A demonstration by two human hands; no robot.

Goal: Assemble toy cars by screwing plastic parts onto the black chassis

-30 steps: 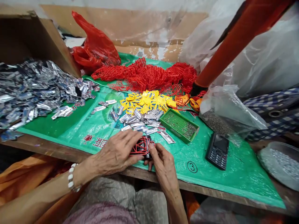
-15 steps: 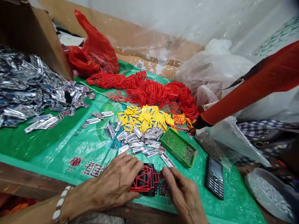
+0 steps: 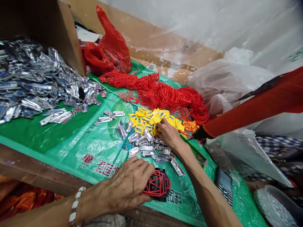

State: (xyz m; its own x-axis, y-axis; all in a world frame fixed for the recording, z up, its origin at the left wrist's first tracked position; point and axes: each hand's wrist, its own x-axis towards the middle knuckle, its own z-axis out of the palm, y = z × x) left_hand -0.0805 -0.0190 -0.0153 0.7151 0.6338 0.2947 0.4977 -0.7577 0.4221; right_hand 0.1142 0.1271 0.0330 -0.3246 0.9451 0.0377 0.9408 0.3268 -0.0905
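My left hand (image 3: 132, 179) is wrapped over a black plastic base (image 3: 163, 174) near the table's front edge. On that base lies a red lattice frame (image 3: 156, 184), its left part covered by my fingers. Farther out, my right hand (image 3: 168, 134) reaches into a heap of small yellow pieces (image 3: 144, 121) with dark blue windows. Its thumb and fingers are pinched together on a yellow piece, mostly hidden behind them. Silvery strips with holes (image 3: 145, 148) lie just in front of the yellow heap.
A long pile of red frames (image 3: 163, 96) stretches behind. Many silvery parts (image 3: 35, 82) spill from a cardboard box (image 3: 71, 37) at left. A green basket (image 3: 201, 157) of tiny metal bits is partly behind my right arm. An orange-red power tool (image 3: 248, 110) juts in above a keypad phone (image 3: 224, 183).
My right hand has left the red frame's right edge and moved forward to the yellow heap. My left hand stays on the black base. The whole view has shifted a little.
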